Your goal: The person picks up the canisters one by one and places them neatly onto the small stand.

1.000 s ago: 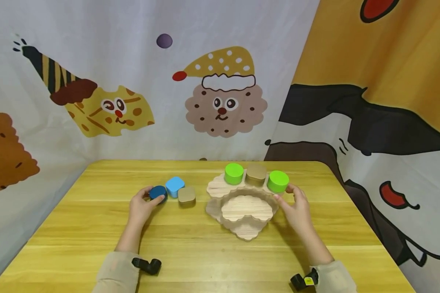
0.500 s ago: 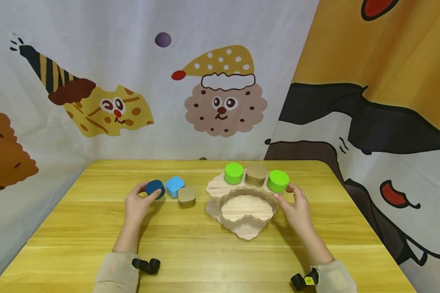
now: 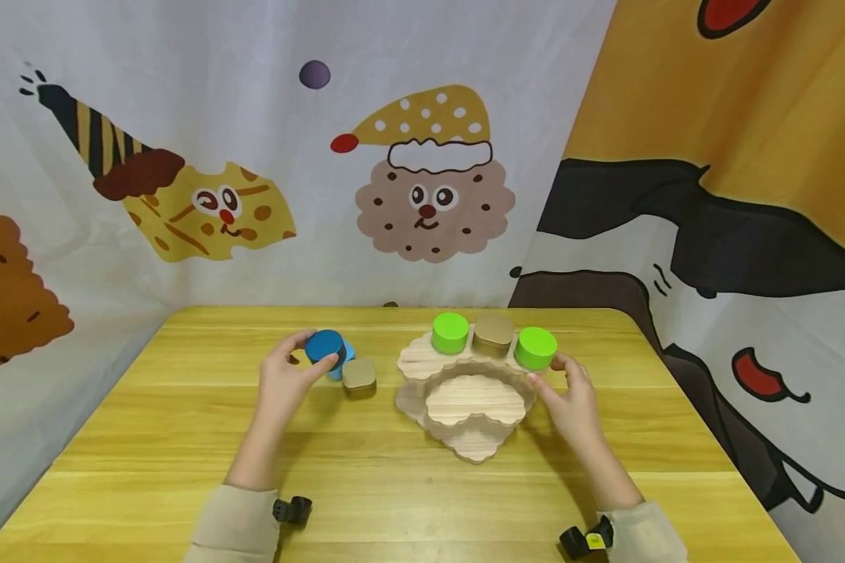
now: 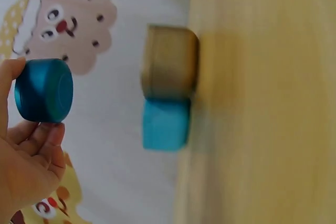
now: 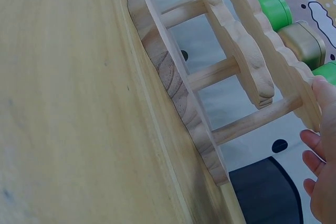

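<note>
My left hand (image 3: pixel 282 383) pinches a dark blue round tin (image 3: pixel 324 345) between thumb and fingers. The left wrist view shows this tin held off the table, tilted on its side in that picture. Just beyond it on the table stand a light blue square tin (image 4: pixel 166 124), partly hidden in the head view, and a gold square tin (image 3: pixel 359 375), touching each other. My right hand (image 3: pixel 573 399) grips the right end of the top shelf of a tiered wooden stand (image 3: pixel 475 399). On that shelf sit a green round tin (image 3: pixel 451 332), a gold tin (image 3: pixel 493 335) and another green round tin (image 3: pixel 536 348).
Scalloped lower tiers of the stand, joined by dowels (image 5: pixel 257 120), project toward me. The wooden table (image 3: pixel 366 485) ends at a printed curtain (image 3: pixel 253 94) behind. Each wrist carries a small black camera (image 3: pixel 293 511).
My left hand has lifted the dark blue tin off the table, first slightly leftward, then right, in front of the light blue tin. My right hand stays at the stand.
</note>
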A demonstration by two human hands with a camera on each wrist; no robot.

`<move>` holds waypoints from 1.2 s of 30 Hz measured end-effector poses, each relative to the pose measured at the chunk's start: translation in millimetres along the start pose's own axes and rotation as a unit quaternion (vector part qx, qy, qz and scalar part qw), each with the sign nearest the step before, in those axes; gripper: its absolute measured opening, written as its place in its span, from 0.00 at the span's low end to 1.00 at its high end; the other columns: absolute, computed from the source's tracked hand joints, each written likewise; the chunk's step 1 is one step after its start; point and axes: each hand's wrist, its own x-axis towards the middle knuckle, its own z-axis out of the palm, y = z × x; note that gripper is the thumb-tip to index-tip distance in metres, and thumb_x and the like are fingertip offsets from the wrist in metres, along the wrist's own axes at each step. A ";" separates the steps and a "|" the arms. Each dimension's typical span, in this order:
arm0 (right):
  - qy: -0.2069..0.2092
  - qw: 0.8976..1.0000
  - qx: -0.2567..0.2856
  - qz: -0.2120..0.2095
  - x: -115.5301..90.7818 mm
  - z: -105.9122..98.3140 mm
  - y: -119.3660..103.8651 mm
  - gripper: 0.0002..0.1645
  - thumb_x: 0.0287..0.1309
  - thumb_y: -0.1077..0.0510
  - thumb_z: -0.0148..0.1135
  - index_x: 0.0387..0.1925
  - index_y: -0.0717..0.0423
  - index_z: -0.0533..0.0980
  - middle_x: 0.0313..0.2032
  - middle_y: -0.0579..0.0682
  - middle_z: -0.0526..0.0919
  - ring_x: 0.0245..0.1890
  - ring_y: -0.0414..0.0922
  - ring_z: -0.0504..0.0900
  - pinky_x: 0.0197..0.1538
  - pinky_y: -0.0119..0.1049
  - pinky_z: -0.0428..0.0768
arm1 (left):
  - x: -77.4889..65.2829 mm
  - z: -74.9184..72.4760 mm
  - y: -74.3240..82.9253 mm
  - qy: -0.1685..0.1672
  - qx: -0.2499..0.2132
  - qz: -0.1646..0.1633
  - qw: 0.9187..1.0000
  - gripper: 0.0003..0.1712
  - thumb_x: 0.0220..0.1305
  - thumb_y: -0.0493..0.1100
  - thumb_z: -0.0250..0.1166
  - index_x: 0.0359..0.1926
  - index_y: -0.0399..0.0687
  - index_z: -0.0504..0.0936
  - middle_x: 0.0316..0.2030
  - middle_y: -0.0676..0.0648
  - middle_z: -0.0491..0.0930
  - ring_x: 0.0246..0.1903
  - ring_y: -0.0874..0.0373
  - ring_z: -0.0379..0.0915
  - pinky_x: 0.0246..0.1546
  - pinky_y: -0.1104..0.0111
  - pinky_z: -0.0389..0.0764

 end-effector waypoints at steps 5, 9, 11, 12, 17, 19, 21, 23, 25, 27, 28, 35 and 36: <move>0.002 1.000 -0.001 -0.001 0.0 -0.7 -0.6 0.35 0.57 0.52 0.68 0.57 0.71 0.67 0.49 0.65 0.71 0.54 0.60 0.67 0.60 0.60 0.61 | -2.7 8.1 22.6 -0.017 -0.008 0.019 1.000 0.32 0.51 0.48 0.76 0.56 0.40 0.78 0.46 0.43 0.78 0.45 0.52 0.69 0.43 0.58 0.67; 0.001 1.000 0.000 0.000 -0.1 -0.9 -1.1 0.35 0.57 0.51 0.68 0.57 0.71 0.67 0.49 0.64 0.71 0.54 0.60 0.67 0.61 0.60 0.61 | -1.5 15.4 36.4 -0.025 -0.021 0.030 0.999 0.33 0.50 0.47 0.76 0.56 0.40 0.78 0.47 0.43 0.78 0.46 0.52 0.69 0.45 0.54 0.68; 0.001 1.000 0.001 0.002 -0.5 -1.0 -0.9 0.35 0.57 0.51 0.68 0.57 0.71 0.67 0.49 0.64 0.71 0.54 0.60 0.67 0.61 0.60 0.61 | -0.3 19.4 40.9 -0.027 -0.029 0.028 0.999 0.33 0.50 0.47 0.76 0.56 0.40 0.78 0.47 0.43 0.78 0.46 0.51 0.69 0.45 0.53 0.68; 0.000 1.000 0.001 0.003 -0.5 -0.9 -0.7 0.35 0.58 0.51 0.67 0.57 0.71 0.67 0.49 0.64 0.71 0.54 0.59 0.67 0.61 0.60 0.61 | 0.3 21.6 42.9 -0.027 -0.033 0.030 0.999 0.33 0.49 0.46 0.77 0.56 0.40 0.78 0.47 0.43 0.78 0.46 0.51 0.69 0.44 0.53 0.68; -0.001 1.000 -0.001 0.005 -1.3 -0.9 0.9 0.35 0.58 0.51 0.67 0.58 0.71 0.67 0.49 0.64 0.71 0.54 0.60 0.67 0.61 0.59 0.61 | 0.7 33.8 53.7 -0.026 -0.049 0.042 0.998 0.31 0.48 0.43 0.77 0.54 0.40 0.79 0.46 0.42 0.78 0.44 0.50 0.68 0.42 0.53 0.69; -0.002 1.000 -0.002 0.005 -1.4 -0.9 1.3 0.35 0.58 0.51 0.67 0.58 0.71 0.67 0.49 0.64 0.71 0.55 0.60 0.67 0.61 0.59 0.61 | 0.2 39.5 58.0 -0.025 -0.057 0.054 0.997 0.30 0.48 0.42 0.77 0.53 0.40 0.79 0.45 0.43 0.78 0.43 0.51 0.68 0.41 0.56 0.69; -0.001 1.000 -0.002 0.005 -1.5 -0.9 1.5 0.35 0.58 0.51 0.67 0.58 0.71 0.67 0.49 0.64 0.71 0.55 0.60 0.66 0.61 0.60 0.61 | -0.1 45.0 61.9 -0.026 -0.062 0.064 0.996 0.30 0.48 0.42 0.77 0.53 0.40 0.80 0.44 0.44 0.78 0.43 0.51 0.68 0.40 0.58 0.68; -0.001 1.000 -0.001 0.005 -1.6 -0.8 1.7 0.35 0.58 0.51 0.67 0.58 0.71 0.67 0.49 0.64 0.71 0.55 0.60 0.66 0.61 0.60 0.61 | -0.4 50.3 65.4 -0.026 -0.066 0.073 0.995 0.29 0.48 0.42 0.78 0.52 0.40 0.80 0.43 0.44 0.78 0.44 0.52 0.69 0.40 0.59 0.67; -0.001 1.000 -0.001 0.004 -1.7 -0.7 1.8 0.35 0.58 0.51 0.67 0.58 0.71 0.67 0.49 0.64 0.71 0.55 0.60 0.67 0.61 0.60 0.61 | -0.8 55.1 68.4 -0.027 -0.066 0.079 0.994 0.30 0.47 0.42 0.78 0.52 0.39 0.80 0.44 0.44 0.79 0.44 0.53 0.69 0.41 0.58 0.68; -0.001 1.000 -0.001 0.003 -1.6 -0.7 1.8 0.36 0.58 0.51 0.68 0.58 0.71 0.67 0.49 0.64 0.71 0.55 0.60 0.67 0.61 0.60 0.61 | -1.4 59.3 70.5 -0.031 -0.063 0.084 0.994 0.31 0.46 0.42 0.78 0.53 0.38 0.80 0.45 0.44 0.79 0.45 0.52 0.70 0.43 0.56 0.69; -0.001 1.000 -0.001 0.002 -1.5 -0.7 1.8 0.36 0.58 0.51 0.68 0.58 0.71 0.67 0.49 0.64 0.71 0.55 0.60 0.67 0.61 0.59 0.61 | -1.8 61.3 71.3 -0.034 -0.061 0.085 0.994 0.32 0.46 0.42 0.78 0.53 0.38 0.80 0.45 0.44 0.79 0.45 0.52 0.70 0.44 0.55 0.69; -0.001 1.000 -0.001 -0.001 -0.3 -0.9 -0.1 0.35 0.58 0.51 0.67 0.57 0.71 0.67 0.49 0.65 0.71 0.55 0.60 0.67 0.60 0.60 0.61 | -4.5 72.8 71.8 -0.054 -0.050 0.081 0.994 0.34 0.47 0.44 0.78 0.55 0.39 0.79 0.48 0.44 0.78 0.47 0.52 0.71 0.46 0.53 0.71; -0.001 1.000 0.000 0.000 -0.4 -0.9 -0.2 0.35 0.58 0.51 0.67 0.57 0.71 0.67 0.49 0.65 0.71 0.54 0.60 0.67 0.60 0.60 0.61 | -4.6 74.2 71.7 -0.054 -0.050 0.080 0.994 0.33 0.47 0.44 0.78 0.55 0.39 0.79 0.48 0.44 0.78 0.47 0.52 0.71 0.47 0.52 0.71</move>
